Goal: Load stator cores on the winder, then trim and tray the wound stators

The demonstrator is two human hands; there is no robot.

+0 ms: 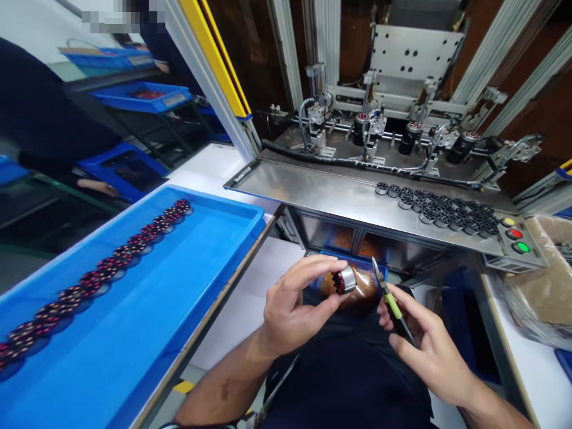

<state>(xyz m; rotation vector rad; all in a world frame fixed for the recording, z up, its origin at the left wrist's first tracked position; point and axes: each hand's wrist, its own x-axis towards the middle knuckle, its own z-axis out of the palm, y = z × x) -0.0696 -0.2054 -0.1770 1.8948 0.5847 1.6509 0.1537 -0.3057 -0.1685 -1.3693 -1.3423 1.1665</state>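
Note:
My left hand (297, 301) grips a small round motor part (345, 279) between fingers and thumb. This part has a silver metal ring, and dark red and black bits show on its left side. In my right hand (422, 339) is a pair of tweezers or slim cutters (391, 301) with yellow-green and black grips, its metal tip pointing up. The tool's tip is apart from the motor part, a little to its right. Both hands are above my lap, in front of the workbench; which exact kind of tool it is, I cannot make out.
On the left, a blue tray (196, 262) holds a long row of red and black round parts (107, 271). A machine with a steel ledge (304, 185) stands ahead, bearing several black-and-silver rings (447, 208). Push buttons (515, 233) and a plastic-lined box (536, 280) are at right. People work at far left.

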